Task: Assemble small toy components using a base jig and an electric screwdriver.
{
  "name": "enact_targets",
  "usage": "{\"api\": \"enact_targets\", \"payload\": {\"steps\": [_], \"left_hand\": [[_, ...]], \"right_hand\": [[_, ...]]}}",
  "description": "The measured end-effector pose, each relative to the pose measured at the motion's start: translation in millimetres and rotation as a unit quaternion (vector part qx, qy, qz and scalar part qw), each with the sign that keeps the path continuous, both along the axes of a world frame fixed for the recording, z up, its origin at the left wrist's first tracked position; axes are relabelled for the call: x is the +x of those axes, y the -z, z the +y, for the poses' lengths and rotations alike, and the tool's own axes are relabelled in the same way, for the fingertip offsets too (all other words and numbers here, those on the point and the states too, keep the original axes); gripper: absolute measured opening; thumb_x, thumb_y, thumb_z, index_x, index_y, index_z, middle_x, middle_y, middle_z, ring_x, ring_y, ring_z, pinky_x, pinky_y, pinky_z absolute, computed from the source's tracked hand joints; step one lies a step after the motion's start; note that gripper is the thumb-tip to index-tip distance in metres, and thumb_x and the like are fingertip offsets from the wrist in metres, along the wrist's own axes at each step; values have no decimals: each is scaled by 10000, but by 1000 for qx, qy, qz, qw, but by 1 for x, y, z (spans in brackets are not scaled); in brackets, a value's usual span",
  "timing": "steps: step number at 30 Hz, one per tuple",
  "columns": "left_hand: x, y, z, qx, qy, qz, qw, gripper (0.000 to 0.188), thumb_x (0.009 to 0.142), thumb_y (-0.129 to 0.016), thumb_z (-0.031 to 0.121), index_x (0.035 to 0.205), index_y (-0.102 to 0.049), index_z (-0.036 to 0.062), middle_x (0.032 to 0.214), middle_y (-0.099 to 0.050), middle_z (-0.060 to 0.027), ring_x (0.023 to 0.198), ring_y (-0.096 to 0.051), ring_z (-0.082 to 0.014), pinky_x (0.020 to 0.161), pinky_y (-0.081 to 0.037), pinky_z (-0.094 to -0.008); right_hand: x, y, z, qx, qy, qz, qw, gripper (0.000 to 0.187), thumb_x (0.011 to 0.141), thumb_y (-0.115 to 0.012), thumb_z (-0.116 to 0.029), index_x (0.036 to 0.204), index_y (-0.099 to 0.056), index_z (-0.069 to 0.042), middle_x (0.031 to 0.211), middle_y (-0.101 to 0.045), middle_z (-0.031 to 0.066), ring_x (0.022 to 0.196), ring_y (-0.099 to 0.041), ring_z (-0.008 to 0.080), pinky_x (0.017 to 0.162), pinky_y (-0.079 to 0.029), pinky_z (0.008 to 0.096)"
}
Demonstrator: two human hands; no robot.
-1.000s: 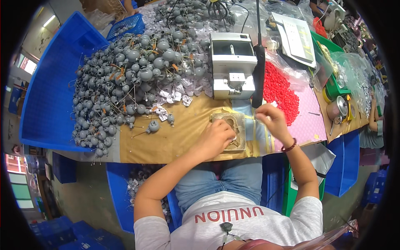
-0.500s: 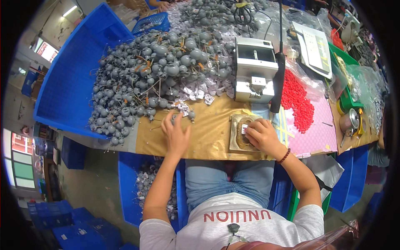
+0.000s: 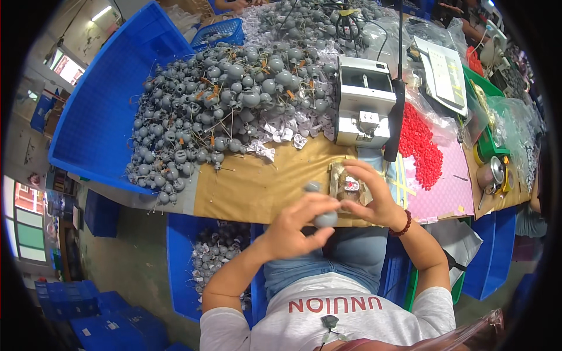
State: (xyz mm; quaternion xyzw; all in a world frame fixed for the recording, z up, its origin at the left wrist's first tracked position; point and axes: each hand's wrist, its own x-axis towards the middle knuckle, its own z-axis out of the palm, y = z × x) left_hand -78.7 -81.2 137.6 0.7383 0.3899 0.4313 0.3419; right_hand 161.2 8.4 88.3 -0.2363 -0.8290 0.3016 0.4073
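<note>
My left hand (image 3: 295, 227) holds a grey ball-shaped part (image 3: 324, 219) with a second small grey ball (image 3: 312, 187) sticking up from it, just above the table's near edge. My right hand (image 3: 369, 196) rests over a small clear packet with a white and red tag (image 3: 350, 186) that lies on the brown cardboard sheet (image 3: 246, 181). The fingertips of both hands nearly meet. A big heap of the same grey ball parts with wires (image 3: 222, 111) covers the table's left half.
A white box-shaped machine (image 3: 363, 99) stands behind my hands, with a black pole (image 3: 397, 111) beside it. Red small pieces (image 3: 422, 146) lie on a pink mat at right. A blue bin with grey parts (image 3: 205, 260) sits below the table. Another large blue bin (image 3: 99, 111) leans at left.
My left hand left the heap's edge and came back toward me with a grey ball part in it. My right hand stayed over the packet.
</note>
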Motion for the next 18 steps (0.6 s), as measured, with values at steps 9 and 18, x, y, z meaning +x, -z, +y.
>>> {"api": "enact_targets", "payload": {"steps": [9,18], "left_hand": [[20,79,-10,-381,37,-289,877,327,997,-616,120,1301,-570,8,1276,-638,-115,1062,-655,-170,928,-511,-304],[50,98,7,-52,-69,58,995,290,847,-755,99,1121,-686,32,1183,-621,-147,1104,-614,-329,938,-507,-406]], "right_hand": [[54,2,-6,-514,-60,-2,856,217,986,-672,-27,1202,-672,-10,989,-721,4,804,-656,56,692,-557,243],[33,48,8,142,87,-234,958,240,768,-728,-59,1005,-698,-70,886,-641,52,782,-665,243,631,-552,361]]}}
